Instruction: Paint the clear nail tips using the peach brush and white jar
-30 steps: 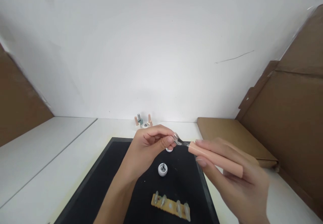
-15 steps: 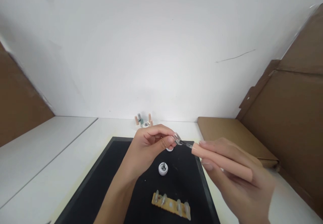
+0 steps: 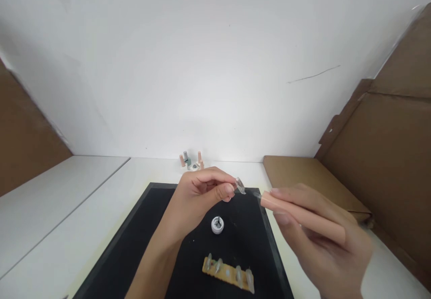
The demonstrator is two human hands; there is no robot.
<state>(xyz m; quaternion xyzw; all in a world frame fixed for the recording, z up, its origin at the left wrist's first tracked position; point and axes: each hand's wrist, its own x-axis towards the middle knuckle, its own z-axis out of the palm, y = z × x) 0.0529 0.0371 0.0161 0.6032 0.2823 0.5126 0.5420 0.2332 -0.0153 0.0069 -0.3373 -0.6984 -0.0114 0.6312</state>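
Between thumb and fingers, my left hand (image 3: pixel 205 195) pinches a clear false nail tip (image 3: pixel 240 186). My right hand (image 3: pixel 319 236) is closed around a peach-coloured nail polish brush cap (image 3: pixel 303 218), its brush end pointing left toward the nail tip. A small gap now lies between brush and tip; the bristles are blurred. Below my hands stands a small white open jar (image 3: pixel 217 225) with something grey inside. Nearer me lies a yellowish strip (image 3: pixel 228 274) with several clear nail tips on it. Another white round piece is partly hidden behind my left fingers.
A black mat (image 3: pixel 161 209) covers the middle of the white table (image 3: pixel 101 191). Several small bottles with peach and grey caps (image 3: pixel 191 160) stand by the back wall. Flat cardboard (image 3: pixel 303 178) lies at the right, with cardboard panels on both sides.
My right hand has drawn the brush back to the right, off the nail tip. My left hand has barely moved, and the nail tip is slightly turned.
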